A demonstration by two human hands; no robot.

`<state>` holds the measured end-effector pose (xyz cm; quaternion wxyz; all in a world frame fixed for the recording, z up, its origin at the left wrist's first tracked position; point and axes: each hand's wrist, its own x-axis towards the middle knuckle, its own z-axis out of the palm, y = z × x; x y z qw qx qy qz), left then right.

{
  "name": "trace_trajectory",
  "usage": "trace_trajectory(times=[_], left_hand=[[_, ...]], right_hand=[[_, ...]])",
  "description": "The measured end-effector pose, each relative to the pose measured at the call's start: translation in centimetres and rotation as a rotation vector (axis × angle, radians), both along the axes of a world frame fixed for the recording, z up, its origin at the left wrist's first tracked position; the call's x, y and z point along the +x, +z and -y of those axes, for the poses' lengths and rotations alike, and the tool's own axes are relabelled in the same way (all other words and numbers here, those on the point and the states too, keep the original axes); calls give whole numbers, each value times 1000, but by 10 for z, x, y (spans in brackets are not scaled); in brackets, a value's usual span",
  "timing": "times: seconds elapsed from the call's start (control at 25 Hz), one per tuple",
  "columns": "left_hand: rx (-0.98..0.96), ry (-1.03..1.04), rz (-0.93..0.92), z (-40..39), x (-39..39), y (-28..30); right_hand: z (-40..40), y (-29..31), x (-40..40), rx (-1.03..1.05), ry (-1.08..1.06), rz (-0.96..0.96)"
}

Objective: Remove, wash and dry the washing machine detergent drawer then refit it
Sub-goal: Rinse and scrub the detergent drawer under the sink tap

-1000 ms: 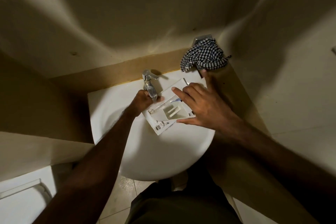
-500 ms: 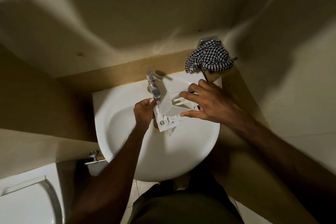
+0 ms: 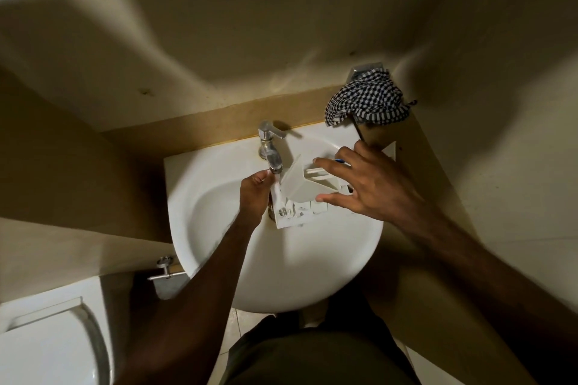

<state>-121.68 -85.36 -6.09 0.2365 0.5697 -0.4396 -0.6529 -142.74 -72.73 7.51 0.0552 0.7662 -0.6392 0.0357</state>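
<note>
Forearms are reaching up from the bottom of the head view, over dark clothing and a strip of tiled floor, toward a white basin (image 3: 219,244) that is projecting from the wall. At the lower left, the white lid of a toilet (image 3: 40,350) is showing, and just beyond it a small metal valve (image 3: 165,269) is sitting under the basin's left edge.

Over the bowl, the left hand (image 3: 255,197) is curling closed around the left end of the white detergent drawer (image 3: 300,194), with its thumb lying right beside the spout. The drawer is hanging tilted above the drain, its labelled front panel pointing down toward the viewer and its compartments facing up and to the right. The right hand (image 3: 372,184) is spreading wide over the drawer's right end, thumb pressing on the near edge and fingertips resting on the far edge; something small and blue is peeking out beside the index finger, too little of it showing to identify.

Just behind the left hand, the chrome tap (image 3: 270,150) is standing at the back rim of the basin, its outlet sitting directly over the drawer's left end. Whether water is running is hard to tell.

Farther back and to the right, a black-and-white checked cloth (image 3: 366,100) is lying bunched over a metal fitting at the corner of the wall.
</note>
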Motion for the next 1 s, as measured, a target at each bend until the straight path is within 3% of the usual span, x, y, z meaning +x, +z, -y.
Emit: trace_trajectory(times=[0.16, 0.4, 0.6, 0.76, 1.0], left_hand=[[82, -126, -85, -2, 5, 2], [-76, -33, 106, 2, -9, 0], [157, -139, -27, 5, 6, -1], [2, -44, 98, 8, -4, 1], [184, -161, 133, 14, -1, 7]], right_hand=[[-8, 2, 5, -64, -64, -23], [-19, -5, 22, -117, -272, 118], [-23, -21, 32, -250, -370, 101], [-28, -32, 40, -310, -428, 114], [-35, -33, 49, -310, -470, 86]])
